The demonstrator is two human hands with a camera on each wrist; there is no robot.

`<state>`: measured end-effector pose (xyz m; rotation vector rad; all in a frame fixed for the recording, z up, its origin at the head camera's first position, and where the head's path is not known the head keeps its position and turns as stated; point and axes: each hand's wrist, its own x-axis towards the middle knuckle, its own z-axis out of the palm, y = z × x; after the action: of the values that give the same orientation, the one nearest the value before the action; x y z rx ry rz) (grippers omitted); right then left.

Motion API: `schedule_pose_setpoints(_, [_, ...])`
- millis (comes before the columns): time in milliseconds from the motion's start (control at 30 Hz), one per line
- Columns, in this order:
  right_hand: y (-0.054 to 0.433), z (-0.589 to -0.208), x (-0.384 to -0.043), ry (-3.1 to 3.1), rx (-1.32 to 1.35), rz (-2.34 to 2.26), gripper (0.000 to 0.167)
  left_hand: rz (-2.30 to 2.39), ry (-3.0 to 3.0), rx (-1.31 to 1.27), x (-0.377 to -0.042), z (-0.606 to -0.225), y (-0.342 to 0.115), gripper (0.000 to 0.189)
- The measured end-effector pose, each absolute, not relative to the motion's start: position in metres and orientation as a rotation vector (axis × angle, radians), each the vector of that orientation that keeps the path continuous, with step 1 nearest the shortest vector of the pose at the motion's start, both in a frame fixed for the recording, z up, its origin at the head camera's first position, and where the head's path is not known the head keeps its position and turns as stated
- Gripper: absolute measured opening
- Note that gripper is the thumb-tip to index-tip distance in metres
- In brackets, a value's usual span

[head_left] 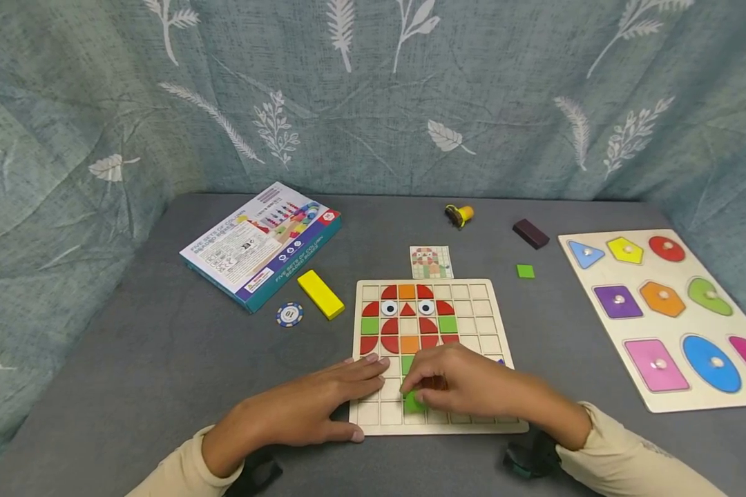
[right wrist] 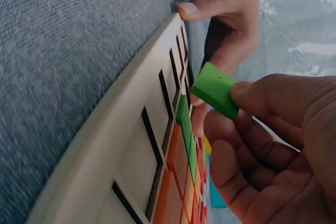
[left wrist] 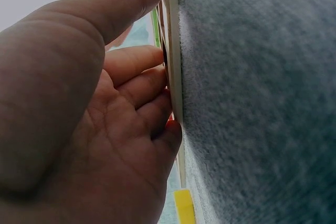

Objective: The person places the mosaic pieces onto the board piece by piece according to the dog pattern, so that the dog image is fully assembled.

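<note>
My right hand (head_left: pixel 466 381) pinches a green square tile (right wrist: pixel 214 88) between thumb and fingertips, close over the lower part of a wooden grid board (head_left: pixel 368 413). On the board, red curved pieces (head_left: pixel 389 344), orange squares (head_left: pixel 407 291), green squares (head_left: pixel 369 326) and two eye tiles (head_left: pixel 389 308) form a figure. Its lower right part is hidden behind my right hand. With fingers extended, my left hand (head_left: pixel 320 399) rests on the board's left side, its thumb at the near left corner. A small picture card (head_left: pixel 431 262) showing a similar figure lies at the board's far edge.
To the left are a teal game box (head_left: pixel 255 248), a yellow block (head_left: pixel 320 294) and a poker chip (head_left: pixel 289 315). Right of the board lie a loose green square (head_left: pixel 525 271), a dark block (head_left: pixel 531 234) and a shape puzzle (head_left: pixel 649 331). A small yellow-and-black object (head_left: pixel 460 215) sits behind.
</note>
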<state>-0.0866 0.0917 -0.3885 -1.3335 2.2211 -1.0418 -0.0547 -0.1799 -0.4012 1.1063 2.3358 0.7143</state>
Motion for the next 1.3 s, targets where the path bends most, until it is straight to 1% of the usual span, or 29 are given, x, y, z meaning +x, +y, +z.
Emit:
schedule_pose_setpoints(300, [0.087, -0.391, -0.079, 2.249, -1.307, -0.917, 0.013, 0.725, 2.320, 1.078, -0.055, -0.400, -0.179, 0.070])
schedule_pose_setpoints(433, [0.086, -0.391, -0.078, 2.311, -1.351, -0.841, 0.011, 0.716, 2.320, 1.075, -0.055, -0.399, -0.179, 0.070])
schedule_pose_setpoints(567, [0.085, -0.392, -0.078, 2.343, -1.386, -0.809, 0.010, 0.713, 2.321, 1.077, -0.055, -0.399, -0.179, 0.070])
schedule_pose_setpoints(733, [0.087, -0.390, -0.080, 2.338, -1.349, -0.815, 0.012, 0.716, 2.316, 1.066, -0.056, -0.399, -0.179, 0.070])
schedule_pose_setpoints(1000, [0.100, -0.385, -0.096, 2.438, -1.306, -0.872, 0.012, 0.703, 2.316, 1.082, -0.056, -0.399, -0.179, 0.070])
schedule_pose_setpoints(1300, [0.133, -0.388, -0.124, 2.549, -1.241, -1.103, 0.016, 0.692, 2.328, 1.040, -0.055, -0.397, -0.178, 0.070])
